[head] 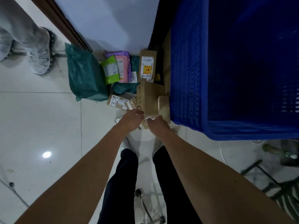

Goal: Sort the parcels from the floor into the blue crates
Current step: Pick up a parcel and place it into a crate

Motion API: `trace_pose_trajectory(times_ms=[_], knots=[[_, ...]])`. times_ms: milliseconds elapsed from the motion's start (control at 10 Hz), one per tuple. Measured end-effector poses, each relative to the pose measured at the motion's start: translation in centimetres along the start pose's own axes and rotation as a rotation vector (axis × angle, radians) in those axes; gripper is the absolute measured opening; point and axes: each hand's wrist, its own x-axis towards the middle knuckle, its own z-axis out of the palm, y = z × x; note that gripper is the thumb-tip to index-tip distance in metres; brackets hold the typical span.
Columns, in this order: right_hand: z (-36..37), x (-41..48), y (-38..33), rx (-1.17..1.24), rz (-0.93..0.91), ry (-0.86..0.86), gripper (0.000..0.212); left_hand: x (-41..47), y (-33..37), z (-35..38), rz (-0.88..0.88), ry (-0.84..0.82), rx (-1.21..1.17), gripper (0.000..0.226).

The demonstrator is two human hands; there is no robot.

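Observation:
A heap of parcels lies on the white tiled floor against the wall: a big green bag [85, 75], a lime bag [110, 70], a pink bag [123, 68], a labelled cardboard box [147, 65], a brown box [148, 97] and a small labelled box [117, 101]. Both my arms reach down to its near edge. My left hand [131, 118] and my right hand [157, 124] have curled fingers around a small parcel [145, 123] between them, mostly hidden. A large blue crate [205, 97] stands just right of the pile.
Another person's legs in grey trousers and sneakers [42, 52] stand at the upper left. A brown door frame [64, 25] borders the wall. My dark trouser legs [127, 175] are below. A striped chair and metal frame [275, 183] sit at lower right.

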Motion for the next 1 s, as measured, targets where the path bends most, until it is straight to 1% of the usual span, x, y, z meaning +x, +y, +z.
trace_pose_trajectory(times_ms=[100, 200, 300, 400, 500, 600, 700, 800, 900, 1000], knots=[[-0.4, 0.0, 0.5, 0.165, 0.135, -0.395, 0.045, 3.2, -0.8, 1.6, 0.014, 0.004, 0.021, 0.034], [2.7, 3.0, 2.9, 0.343, 0.267, -0.421, 0.051, 6.5, -1.2, 3.6, 0.046, -0.009, 0.038, 0.032], [4.6, 4.2, 4.8, 0.523, 0.423, -0.362, 0.059, 9.4, -0.4, 5.4, 0.115, 0.024, 0.228, 0.042], [6.3, 6.0, 6.6, 0.615, 0.426, -0.284, 0.062, 11.8, 0.6, 6.3, 0.225, -0.009, 0.295, 0.037], [7.3, 6.9, 7.6, 0.682, 0.428, -0.242, 0.069, 13.5, 1.8, 6.8, 0.275, -0.086, 0.340, 0.051], [7.9, 7.6, 7.8, 0.762, 0.441, -0.219, 0.073, 14.9, 2.5, 7.3, 0.290, -0.079, 0.526, 0.061], [7.5, 8.1, 6.7, 0.888, 0.503, -0.234, 0.084, 15.7, 2.9, 7.8, 0.272, -0.053, 0.628, 0.063], [7.3, 8.6, 5.9, 0.974, 0.532, -0.254, 0.087, 15.8, 3.3, 7.4, 0.247, -0.013, 0.635, 0.062], [6.6, 8.2, 4.9, 0.947, 0.519, -0.221, 0.086, 15.2, 3.5, 5.9, 0.235, 0.050, 0.653, 0.054], [5.4, 6.7, 3.2, 0.946, 0.501, -0.268, 0.091, 13.6, 3.9, 3.5, 0.239, 0.108, 0.647, 0.044]])
